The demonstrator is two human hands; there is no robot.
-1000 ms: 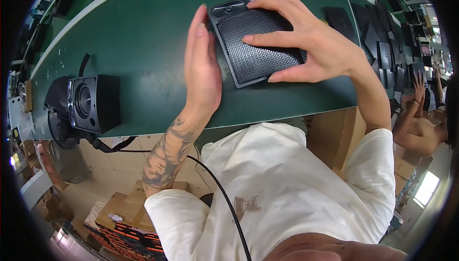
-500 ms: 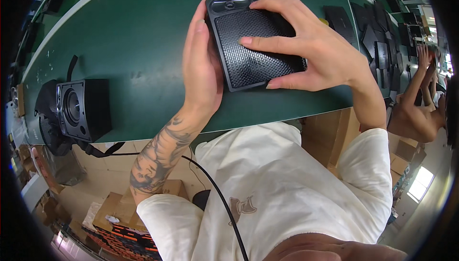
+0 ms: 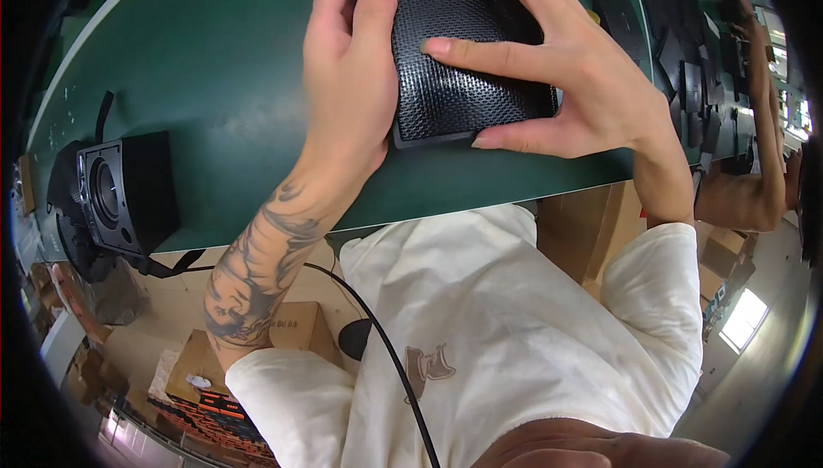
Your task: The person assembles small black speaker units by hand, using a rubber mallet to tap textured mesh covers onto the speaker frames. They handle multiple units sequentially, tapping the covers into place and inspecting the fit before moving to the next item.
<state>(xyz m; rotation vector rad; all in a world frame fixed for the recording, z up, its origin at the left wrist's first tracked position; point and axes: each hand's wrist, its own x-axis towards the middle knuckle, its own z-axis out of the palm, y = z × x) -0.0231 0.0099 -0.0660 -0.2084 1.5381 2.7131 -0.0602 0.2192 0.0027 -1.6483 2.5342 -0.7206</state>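
Observation:
A black speaker grille, with shiny woven mesh and a smooth top strip with oval recesses, is between my hands at the far middle of the table. My left hand wraps around its left edge, thumb on the front and the other fingers partly hidden behind. Across the mesh my right hand is spread, gripping from the right with fingertips on the front face. The far edge of the piece runs out of the picture, and whatever is behind it is hidden.
On the green table, a black speaker box with its round driver exposed stands at the left edge, beside a dark strap. Several black panels lie at the right. Another person's arm is beyond. Cardboard boxes stand below.
The grille has shifted up in the picture. My left hand has gone from lying flat along its left side to curling around that edge. My right hand keeps its spread grip.

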